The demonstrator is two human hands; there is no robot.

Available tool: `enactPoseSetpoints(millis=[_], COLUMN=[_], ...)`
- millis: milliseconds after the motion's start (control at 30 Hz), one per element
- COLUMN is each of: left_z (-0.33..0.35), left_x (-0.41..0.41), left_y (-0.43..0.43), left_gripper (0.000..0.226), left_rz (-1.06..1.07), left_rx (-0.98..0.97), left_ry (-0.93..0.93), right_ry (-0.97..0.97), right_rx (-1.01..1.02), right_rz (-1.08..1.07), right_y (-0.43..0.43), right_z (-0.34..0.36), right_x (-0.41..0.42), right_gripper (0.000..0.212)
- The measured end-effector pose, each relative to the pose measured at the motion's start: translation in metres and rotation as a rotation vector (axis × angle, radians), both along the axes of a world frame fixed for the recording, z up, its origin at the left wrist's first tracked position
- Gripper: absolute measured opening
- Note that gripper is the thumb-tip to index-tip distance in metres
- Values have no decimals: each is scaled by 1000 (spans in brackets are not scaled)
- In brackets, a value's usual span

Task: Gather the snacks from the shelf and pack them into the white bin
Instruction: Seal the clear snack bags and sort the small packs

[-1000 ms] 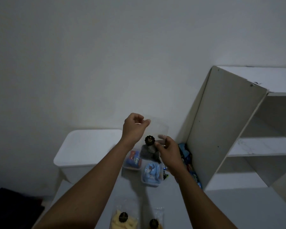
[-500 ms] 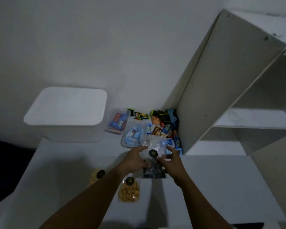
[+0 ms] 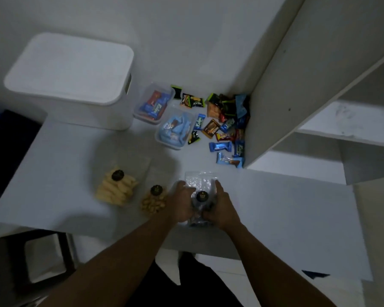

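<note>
hands grip a clear pouch; blue wrapper reads, maybe, "kalpa"

Beside the matt, smooth white bin, clear plastic tubs hold glossy wrappers; the held bag is crinkled clear plastic.

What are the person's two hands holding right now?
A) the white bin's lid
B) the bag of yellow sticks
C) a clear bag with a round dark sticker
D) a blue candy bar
C: the left hand and the right hand both grip the clear bag, with its dark round sticker showing between them; the white bin sits apart with its lid on.
</note>
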State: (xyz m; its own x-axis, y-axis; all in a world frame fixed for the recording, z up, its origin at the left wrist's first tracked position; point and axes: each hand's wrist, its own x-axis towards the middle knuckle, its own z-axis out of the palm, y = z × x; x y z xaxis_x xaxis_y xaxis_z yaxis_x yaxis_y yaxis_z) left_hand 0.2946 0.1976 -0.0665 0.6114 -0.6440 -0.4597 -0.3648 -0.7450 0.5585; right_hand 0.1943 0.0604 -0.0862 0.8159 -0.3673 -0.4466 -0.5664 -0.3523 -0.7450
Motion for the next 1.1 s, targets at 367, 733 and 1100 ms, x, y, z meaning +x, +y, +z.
enactPoseSetpoints(millis=[367, 733, 1100], left_z=[5, 51, 37], left_x=[24, 130, 223], left_y=[-18, -104, -180], left_gripper=[60, 53, 46], left_rz=[-63, 120, -24], left_rx=[124, -90, -54], left_ry=[14, -124, -87], right_ry=[245, 40, 25], right_rx=[-222, -113, 51], right_rz=[143, -112, -115], right_y=[-22, -99, -137], right_z=[-12, 57, 41], right_x=[19, 141, 231], right_gripper=[96, 36, 13])
